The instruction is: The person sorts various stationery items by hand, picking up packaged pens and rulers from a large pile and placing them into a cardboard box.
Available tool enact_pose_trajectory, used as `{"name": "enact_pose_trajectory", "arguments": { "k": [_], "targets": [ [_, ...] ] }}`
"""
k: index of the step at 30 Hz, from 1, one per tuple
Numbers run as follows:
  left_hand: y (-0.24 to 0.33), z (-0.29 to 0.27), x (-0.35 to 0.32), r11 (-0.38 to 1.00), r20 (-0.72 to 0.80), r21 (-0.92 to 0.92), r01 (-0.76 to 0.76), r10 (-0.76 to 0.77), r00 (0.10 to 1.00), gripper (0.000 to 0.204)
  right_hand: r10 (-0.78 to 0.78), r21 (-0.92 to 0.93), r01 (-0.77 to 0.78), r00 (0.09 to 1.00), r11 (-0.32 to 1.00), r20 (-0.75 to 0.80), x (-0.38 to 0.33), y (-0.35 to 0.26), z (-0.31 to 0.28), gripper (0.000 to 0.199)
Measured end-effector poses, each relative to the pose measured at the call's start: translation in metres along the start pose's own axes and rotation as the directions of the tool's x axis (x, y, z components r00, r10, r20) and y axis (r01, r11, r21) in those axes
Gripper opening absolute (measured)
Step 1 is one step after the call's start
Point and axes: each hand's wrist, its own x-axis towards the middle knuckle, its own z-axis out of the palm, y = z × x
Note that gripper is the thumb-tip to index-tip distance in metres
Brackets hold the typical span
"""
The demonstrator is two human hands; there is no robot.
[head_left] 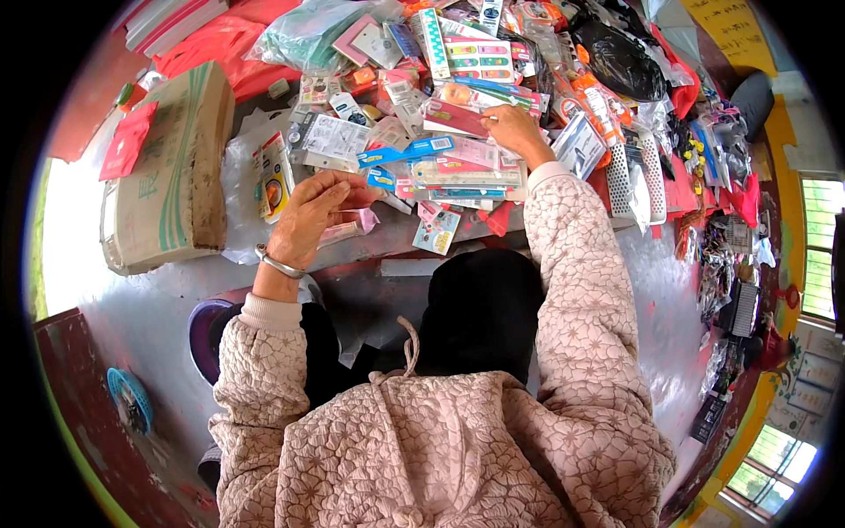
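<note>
The right hand point(515, 134) reaches to the middle of a heap of small packaged goods, its fingers bent and drawn close together at the right-hand end of a flat, dark red and white packet point(454, 118); whether they pinch that end or merely rest on it, I cannot tell. The packet lies on top of the pile, running leftward from the fingertips, and its end is probably the handiest place to take it, since flat packages overlap all around. Just nearer the body lies a long, bright blue cardboard package point(405, 151). The left hand point(321, 211) hangs at the near left edge of the heap, half open with loosely curled fingers and nothing visible in its grasp, well apart from the red packet; nearest beneath it is a pale pink, see-through plastic wrapper point(363, 222). That relaxed curve seems to leave it free to receive something. At the left stands a large brown cardboard box point(167, 189) with green print, and at the right a white perforated plastic basket point(656, 180), both probably set aside to leave the heap within reach.
</note>
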Motion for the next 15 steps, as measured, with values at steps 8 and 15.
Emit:
{"name": "enact_pose_trajectory", "arguments": {
  "k": [8, 15],
  "targets": [
    [-0.009, -0.006, 0.000, 0.998, -0.089, -0.018, -0.056, 0.054, 0.995, 0.032, -0.016, 0.277, -0.049, 0.973, 0.960, 0.228, -0.010, -0.047, -0.040, 0.029],
    [-0.024, -0.055, 0.011, 0.802, 0.066, -0.590, -0.086, 0.154, 0.986, 0.041, -0.348, -0.081, 0.340, 0.887, 0.937, -0.305, -0.053, -0.174, -0.037, 0.011]
  ]
}}
